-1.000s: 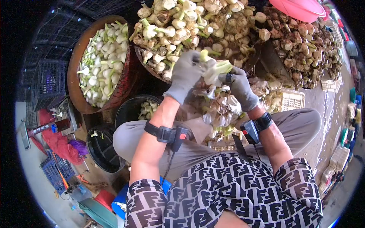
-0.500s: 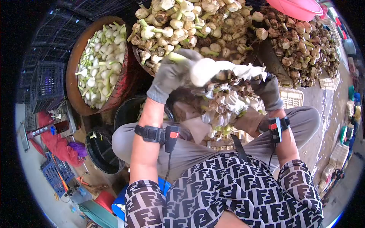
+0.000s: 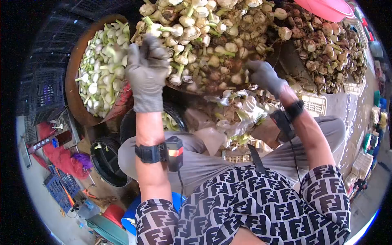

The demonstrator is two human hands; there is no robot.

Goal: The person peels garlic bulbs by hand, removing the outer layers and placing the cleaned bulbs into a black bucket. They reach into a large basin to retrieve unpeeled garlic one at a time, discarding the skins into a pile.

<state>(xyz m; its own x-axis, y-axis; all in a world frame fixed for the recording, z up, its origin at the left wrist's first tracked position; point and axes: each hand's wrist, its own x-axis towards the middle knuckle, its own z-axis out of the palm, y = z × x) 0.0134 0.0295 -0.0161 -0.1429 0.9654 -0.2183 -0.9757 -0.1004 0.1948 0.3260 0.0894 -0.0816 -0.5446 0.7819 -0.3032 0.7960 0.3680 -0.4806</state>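
Note:
My left hand (image 3: 149,71), in a grey glove, is raised beside the right rim of a rusty drum (image 3: 72,92). Its thumb stands apart from its bent, slightly blurred fingers, and I see nothing held in it. Inside the drum lie peeled white garlic bulbs (image 3: 108,77) with green stems. My right hand (image 3: 266,77), gloved too, reaches left over unpeeled garlic (image 3: 222,61) in a wide container; its fingers are stretched out, their tips blurred, with nothing visible in them. Below, between my knees, is a heap of stripped garlic skins (image 3: 241,110).
Brown, soil-covered garlic (image 3: 326,53) is piled at the right, near a pink basin (image 3: 326,9). Black buckets (image 3: 110,163) stand by my left knee. Dark crates (image 3: 51,87) line the left side. A pale plastic crate (image 3: 316,104) lies beyond my right wrist.
The peeled garlic bulb that was between my hands is gone from them. My left hand has moved left toward the drum; my right hand has shifted left and up over the unpeeled garlic.

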